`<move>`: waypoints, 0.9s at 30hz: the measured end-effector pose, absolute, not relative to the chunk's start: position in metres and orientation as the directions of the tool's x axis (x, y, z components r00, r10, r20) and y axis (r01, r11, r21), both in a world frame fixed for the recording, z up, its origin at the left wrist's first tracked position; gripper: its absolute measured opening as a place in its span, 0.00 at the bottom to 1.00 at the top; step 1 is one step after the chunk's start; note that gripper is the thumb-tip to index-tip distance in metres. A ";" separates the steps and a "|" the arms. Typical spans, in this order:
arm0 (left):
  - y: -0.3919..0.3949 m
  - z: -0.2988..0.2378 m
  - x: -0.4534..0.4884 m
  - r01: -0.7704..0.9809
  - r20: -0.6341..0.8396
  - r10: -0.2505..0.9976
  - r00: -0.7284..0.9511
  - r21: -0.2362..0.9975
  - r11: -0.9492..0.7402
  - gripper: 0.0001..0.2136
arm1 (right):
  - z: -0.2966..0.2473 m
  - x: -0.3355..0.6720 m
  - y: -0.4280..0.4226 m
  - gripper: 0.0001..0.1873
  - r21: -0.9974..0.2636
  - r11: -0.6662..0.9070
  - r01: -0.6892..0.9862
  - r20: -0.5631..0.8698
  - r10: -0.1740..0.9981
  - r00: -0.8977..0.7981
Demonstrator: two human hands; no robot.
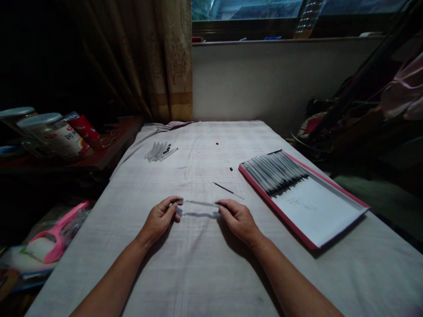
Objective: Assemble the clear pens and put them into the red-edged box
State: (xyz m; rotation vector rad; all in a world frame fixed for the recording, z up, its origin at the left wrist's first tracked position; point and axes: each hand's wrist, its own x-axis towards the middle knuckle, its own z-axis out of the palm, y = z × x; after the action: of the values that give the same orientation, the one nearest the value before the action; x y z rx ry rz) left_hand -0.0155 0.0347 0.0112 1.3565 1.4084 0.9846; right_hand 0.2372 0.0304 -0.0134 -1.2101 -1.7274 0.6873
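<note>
Both my hands hold one clear pen barrel (200, 203) level, just above the cloth-covered table (185, 273). My left hand (161, 218) pinches its left end and my right hand (238, 219) pinches its right end. A thin black ink refill (227, 189) lies on the cloth just beyond my right hand. Farther off lie a small black cap (231, 169) and a small red cap (217, 143). To the right, a red-edged white tray (313, 211) carries a row of several assembled pens (275, 171).
A loose pile of clear pen barrels (160, 151) lies at the table's far left. A side shelf holds lidded jars (56, 134). A pink plastic item (59, 233) lies on the floor at left. Curtain and wall stand behind; clutter at right.
</note>
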 end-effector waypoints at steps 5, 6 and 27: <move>0.036 0.008 -0.016 0.269 -0.063 0.998 0.021 0.962 0.055 0.17 | -0.010 0.236 0.029 0.13 -0.822 0.367 0.435 0.348 0.929 -0.126; 0.036 0.008 -0.016 0.276 -0.056 0.998 0.024 0.960 0.047 0.17 | -0.010 0.236 0.029 0.13 -0.821 0.369 0.435 0.346 0.929 -0.132; 0.028 0.007 -0.010 0.426 -0.008 0.976 0.219 0.900 -0.088 0.13 | -0.003 0.245 0.028 0.12 -0.763 0.412 0.498 0.198 0.883 -0.426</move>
State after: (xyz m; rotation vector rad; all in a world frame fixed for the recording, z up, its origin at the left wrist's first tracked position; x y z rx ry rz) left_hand -0.0103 0.0276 0.0068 1.6567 1.3331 0.8271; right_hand 0.2450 0.0279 -0.0028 -1.1674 -2.0746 0.8363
